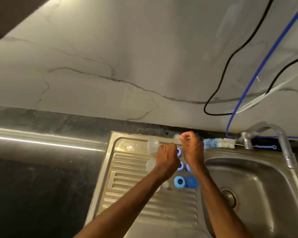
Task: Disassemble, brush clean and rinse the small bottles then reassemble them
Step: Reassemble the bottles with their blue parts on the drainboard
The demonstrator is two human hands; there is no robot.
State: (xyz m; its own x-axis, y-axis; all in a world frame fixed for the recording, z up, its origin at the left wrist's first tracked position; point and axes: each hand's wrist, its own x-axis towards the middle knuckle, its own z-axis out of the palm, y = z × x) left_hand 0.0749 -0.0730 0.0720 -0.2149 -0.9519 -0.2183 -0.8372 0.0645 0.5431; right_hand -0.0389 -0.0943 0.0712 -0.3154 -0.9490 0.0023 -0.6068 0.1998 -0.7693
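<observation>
Both my hands work over the steel drainboard [127, 177]. My right hand [193, 148] pinches a small clear teat [176, 137] at its fingertips, near the back edge. My left hand [167, 157] is curled just left of it; what it holds is hidden. A clear small bottle [152, 145] stands at the back left, another clear piece [150, 166] lies below it. Blue rings [179, 182] and a blue cap [191, 182] lie on the drainboard, with more blue rings [180, 152] partly hidden behind my hands.
A blue-and-white bottle brush [218, 143] lies along the sink's back edge. The basin [248, 186] with its drain is at the right, under the tap [282, 140]. Black and blue cables hang on the marble wall. Dark counter lies at the left.
</observation>
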